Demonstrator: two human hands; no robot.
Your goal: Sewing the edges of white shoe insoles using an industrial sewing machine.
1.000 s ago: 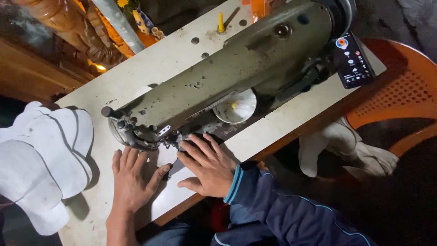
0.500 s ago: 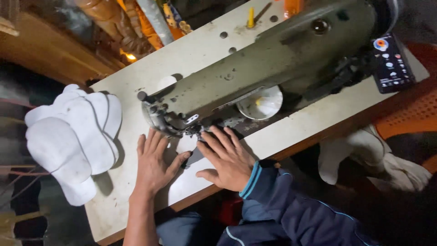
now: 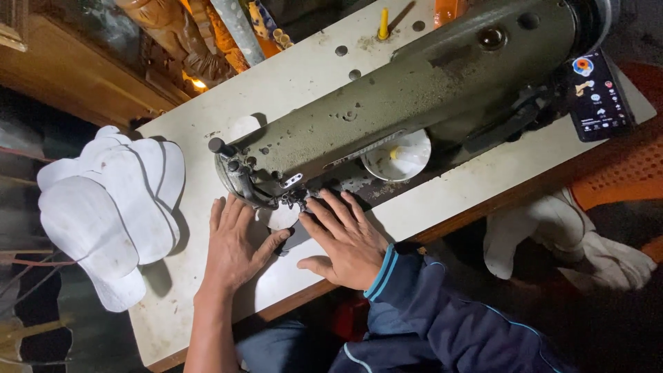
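Both of my hands lie flat on the table (image 3: 483,186), palms down and fingers spread, gripping nothing. The left hand (image 3: 238,245) presses on a white piece (image 3: 283,273) of fabric, its thumb stretched toward the right hand (image 3: 345,242), whose fingers reach up to the needle area of the sewing machine (image 3: 414,90). The two hands sit close together, with only a narrow gap between thumb and palm, and the white piece runs under and between them, its rounded tip just ahead of my fingertips, below the machine's head. I cannot tell whether the needle touches the piece. Beyond my right hand, under the machine's arm, stands a white spool (image 3: 397,153). Well off to the left of my left hand, a stack of white cut pieces (image 3: 110,207) hangs over the table's edge. Far to the right of my right hand, a phone (image 3: 597,97) with a lit screen lies beside the machine. A yellow peg (image 3: 382,24) stands at the table's far side.
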